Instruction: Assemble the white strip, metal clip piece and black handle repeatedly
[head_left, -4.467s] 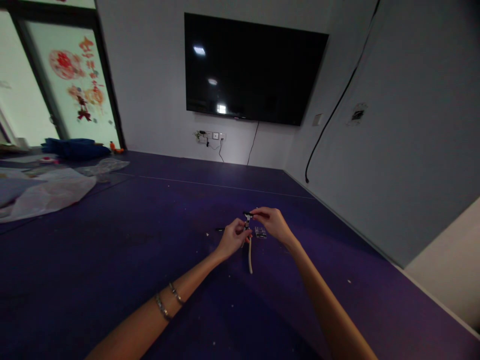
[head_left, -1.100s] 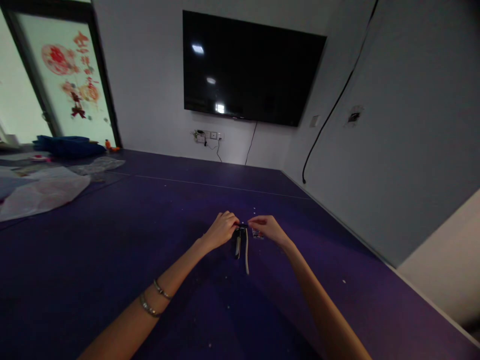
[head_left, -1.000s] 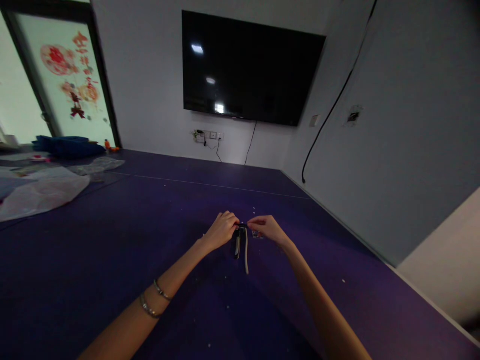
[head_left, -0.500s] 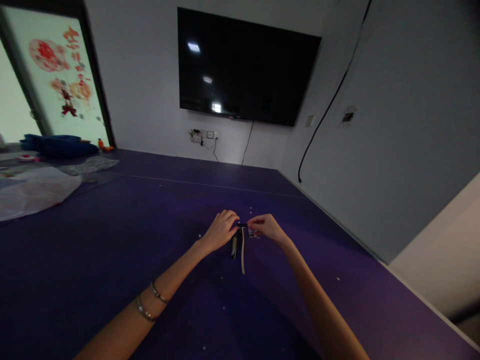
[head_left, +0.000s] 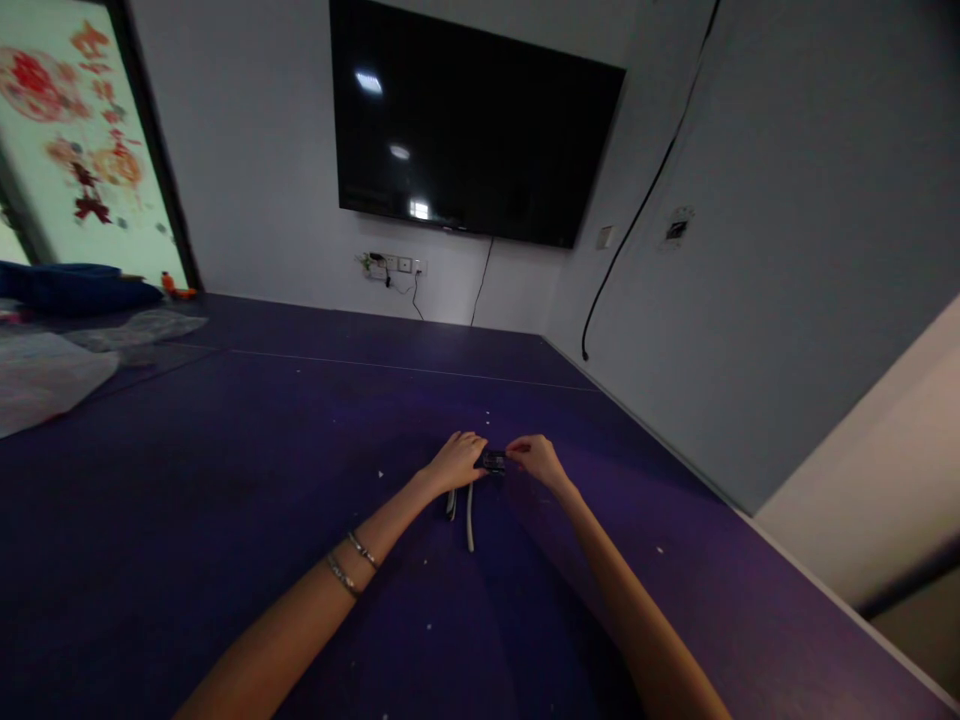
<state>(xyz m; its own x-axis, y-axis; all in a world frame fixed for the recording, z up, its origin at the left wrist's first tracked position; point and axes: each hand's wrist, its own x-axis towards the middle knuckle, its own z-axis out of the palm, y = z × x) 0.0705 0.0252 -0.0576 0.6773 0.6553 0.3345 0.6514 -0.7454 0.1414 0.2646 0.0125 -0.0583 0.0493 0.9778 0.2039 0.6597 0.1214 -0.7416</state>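
One broad purple surface (head_left: 300,620) is overlooked by a wall-mounted television (head_left: 480,130). The left hand (head_left: 456,460) and the right hand (head_left: 538,460) are held close together; whether anything is gripped by either one's fingers cannot be told. Just below the left hand, a pale strip (head_left: 470,518) is seen beside a shorter dark-and-pale piece (head_left: 451,503). Directly between the hands, a small dark item (head_left: 493,461) is seen.

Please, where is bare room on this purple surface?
Specks aside, the purple surface is open between left hand and white sheeting, and between right hand and grey wall. Crowded: around the dark item and pale strip.
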